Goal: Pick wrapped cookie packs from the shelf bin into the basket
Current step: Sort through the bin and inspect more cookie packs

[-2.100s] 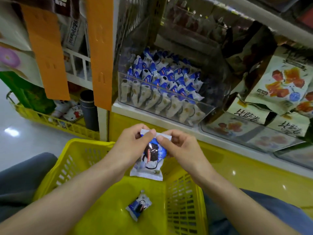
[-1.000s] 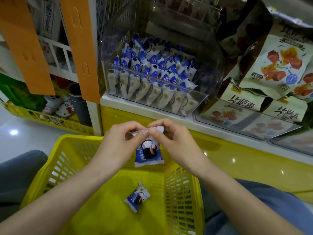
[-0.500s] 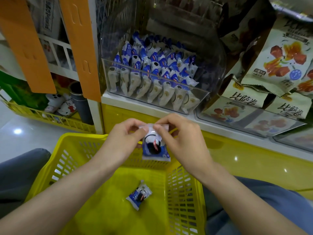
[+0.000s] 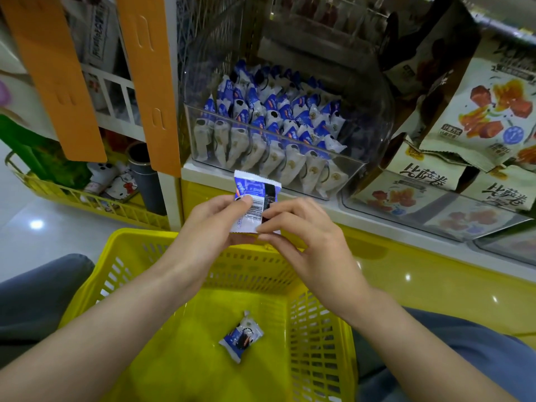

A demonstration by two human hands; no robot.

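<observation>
I am seeing the cookie pack (image 4: pixel 255 203) standing upright, long axis running up and down, barcode side facing me. My left hand (image 4: pixel 208 224) is pinching its left edge under the thumb, and my right hand (image 4: pixel 307 236) is pinching its lower right corner with curled fingertips. It is hanging above the far rim of the yellow basket (image 4: pixel 139 256), where another pack (image 4: pixel 241 336) is lying. The clear shelf bin (image 4: pixel 278 146) is sitting just behind, with snack bags (image 4: pixel 478 111) to its right.
</observation>
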